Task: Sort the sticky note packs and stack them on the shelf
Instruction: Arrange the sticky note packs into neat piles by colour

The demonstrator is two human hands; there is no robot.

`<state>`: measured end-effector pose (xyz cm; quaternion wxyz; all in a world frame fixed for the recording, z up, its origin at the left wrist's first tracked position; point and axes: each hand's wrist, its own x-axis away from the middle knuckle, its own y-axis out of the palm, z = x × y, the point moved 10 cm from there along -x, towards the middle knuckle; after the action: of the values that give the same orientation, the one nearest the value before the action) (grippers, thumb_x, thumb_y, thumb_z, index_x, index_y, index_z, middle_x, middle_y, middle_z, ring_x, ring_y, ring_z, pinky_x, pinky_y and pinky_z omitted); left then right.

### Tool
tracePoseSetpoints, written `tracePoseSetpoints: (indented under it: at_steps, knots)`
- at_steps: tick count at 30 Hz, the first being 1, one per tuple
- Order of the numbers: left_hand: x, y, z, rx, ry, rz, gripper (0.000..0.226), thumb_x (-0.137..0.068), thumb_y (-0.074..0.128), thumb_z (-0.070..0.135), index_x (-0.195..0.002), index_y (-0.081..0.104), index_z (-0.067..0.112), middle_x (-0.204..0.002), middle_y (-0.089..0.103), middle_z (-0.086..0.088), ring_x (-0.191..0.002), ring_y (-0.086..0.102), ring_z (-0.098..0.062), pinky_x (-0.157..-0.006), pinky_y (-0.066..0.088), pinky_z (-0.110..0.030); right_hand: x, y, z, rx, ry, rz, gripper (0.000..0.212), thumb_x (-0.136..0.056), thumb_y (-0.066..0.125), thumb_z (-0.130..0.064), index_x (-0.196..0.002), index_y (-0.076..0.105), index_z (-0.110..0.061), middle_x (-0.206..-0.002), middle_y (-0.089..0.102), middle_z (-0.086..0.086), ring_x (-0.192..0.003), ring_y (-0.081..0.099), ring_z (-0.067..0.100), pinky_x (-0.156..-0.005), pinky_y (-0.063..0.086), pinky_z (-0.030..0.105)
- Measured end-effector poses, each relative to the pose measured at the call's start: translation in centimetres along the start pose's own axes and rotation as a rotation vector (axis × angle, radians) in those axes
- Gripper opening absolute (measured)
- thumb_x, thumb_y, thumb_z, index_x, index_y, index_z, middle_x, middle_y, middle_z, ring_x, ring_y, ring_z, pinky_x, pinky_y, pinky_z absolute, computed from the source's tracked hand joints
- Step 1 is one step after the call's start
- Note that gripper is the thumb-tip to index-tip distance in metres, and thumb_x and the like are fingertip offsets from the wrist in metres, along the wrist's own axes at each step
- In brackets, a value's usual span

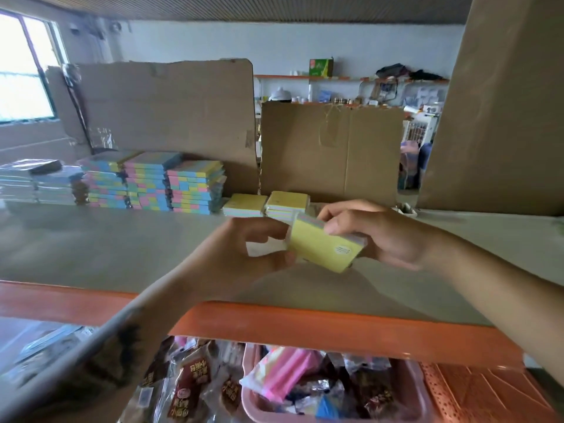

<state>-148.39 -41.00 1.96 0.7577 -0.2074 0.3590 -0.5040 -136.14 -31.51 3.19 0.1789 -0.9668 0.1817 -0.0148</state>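
Yellow-topped sticky note pack, frame centre, held tilted above shelf: left hand fingers pinch its left edge, right hand fingers curl over its right. Two matching packs just behind; multicoloured stacks left. Bare shelf board along the orange front edge.

Down under the shelf, the brown snack packets carry Chinese characters, seen upside down and too blurred to read with any confidence. On the yellow sticky note pack there is a small round mark with short lines near its corner, no letters legible. The green box far back shows print too small to read.
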Motion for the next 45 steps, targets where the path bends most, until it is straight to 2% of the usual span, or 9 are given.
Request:
tracePoseSetpoints:
  at_steps: [4,13,19,24,28,32,36,40,45]
  knots:
    - [0.1,0.1,0.1,0.15,0.025,0.012,0.013,-0.09,0.076,0.031,-0.097,0.076,0.02,-0.096,0.077,0.008,-0.096,0.071,-0.004,-0.092,0.052,-0.029,0.3,0.6,0.5,-0.166,0.025,-0.005,0.035,-0.065,0.071,-0.045,-0.09,0.072,-0.02,-0.082,0.062,0.012,-0.075,0.06,0.028,-0.067,0.053,0.039]
    - [0.3,-0.4,1.0,0.493,0.018,0.104,0.035,-0.087,0.078,0.034,-0.097,0.07,0.0,-0.085,0.075,-0.014,-0.078,0.067,-0.016,-0.074,0.051,-0.022,0.9,-1.0,-0.8,-0.071,-0.096,0.252,0.042,-0.068,0.076,-0.016,-0.108,0.07,-0.007,-0.1,0.074,0.017,-0.09,0.069,0.025,-0.084,0.05,0.041]
    - [0.6,-0.2,0.6,0.552,-0.096,0.083,0.028,-0.089,0.067,0.03,-0.106,0.073,0.008,-0.1,0.077,-0.014,-0.095,0.073,-0.026,-0.094,0.054,-0.045,0.4,0.2,0.2,-0.439,-0.098,0.314,0.051,-0.078,0.076,-0.018,-0.126,0.066,-0.005,-0.128,0.069,0.02,-0.12,0.065,0.043,-0.098,0.042,0.048]
    - [1.0,-2.0,-0.2,0.64,-0.14,0.183,0.047,-0.085,0.062,0.041,-0.107,0.071,0.001,-0.099,0.074,-0.02,-0.096,0.071,-0.033,-0.102,0.048,-0.062,1.0,-1.0,0.0,-0.166,-0.135,0.449,0.05,-0.067,0.084,-0.04,-0.104,0.057,-0.02,-0.098,0.074,-0.004,-0.09,0.064,0.014,-0.077,0.046,0.037]
    - [1.2,-2.3,-0.6,0.59,-0.147,0.199,0.053,-0.092,0.069,0.046,-0.102,0.067,-0.007,-0.1,0.072,-0.027,-0.103,0.067,-0.048,-0.099,0.047,-0.068,2.9,-0.2,-3.9,0.53,-0.464,0.478,0.07,-0.067,0.086,-0.056,-0.119,0.049,-0.027,-0.138,0.056,-0.007,-0.126,0.054,0.011,-0.099,0.046,0.031]
    - [1.1,-2.2,-0.7,0.533,-0.137,0.186,0.06,-0.081,0.068,0.056,-0.097,0.069,-0.002,-0.099,0.072,-0.026,-0.101,0.068,-0.047,-0.098,0.048,-0.068,2.5,2.7,-5.3,1.109,-0.642,0.383,0.066,-0.073,0.075,-0.068,-0.12,0.055,-0.026,-0.153,0.045,-0.004,-0.136,0.044,0.028,-0.107,0.038,0.053]
    - [1.3,-2.3,-1.4,0.458,-0.144,0.145,0.058,-0.085,0.066,0.056,-0.099,0.071,0.0,-0.097,0.075,-0.02,-0.101,0.068,-0.044,-0.098,0.049,-0.065,1.5,4.3,-5.6,1.185,-0.714,0.328,0.058,-0.072,0.076,-0.067,-0.116,0.062,-0.032,-0.133,0.061,-0.009,-0.123,0.055,0.019,-0.1,0.037,0.05]
    - [1.1,-4.1,-2.9,0.205,-0.111,0.091,0.056,-0.09,0.056,0.069,-0.091,0.072,0.015,-0.085,0.073,-0.009,-0.083,0.067,-0.018,-0.086,0.054,-0.054,-0.6,5.3,-4.8,1.086,-0.621,0.266,0.061,-0.072,0.073,-0.071,-0.119,0.063,-0.033,-0.125,0.063,-0.014,-0.119,0.056,0.013,-0.1,0.041,0.05]
    - [2.5,-6.7,-7.8,-0.217,-0.249,-0.156,0.078,-0.08,0.016,0.092,-0.137,0.051,0.053,-0.143,0.058,0.015,-0.128,0.053,-0.012,-0.11,0.043,-0.047,-4.8,4.4,-3.9,0.928,-0.349,0.203,0.062,-0.073,0.066,-0.077,-0.122,0.058,-0.041,-0.121,0.06,-0.021,-0.115,0.053,0.009,-0.104,0.043,0.045]
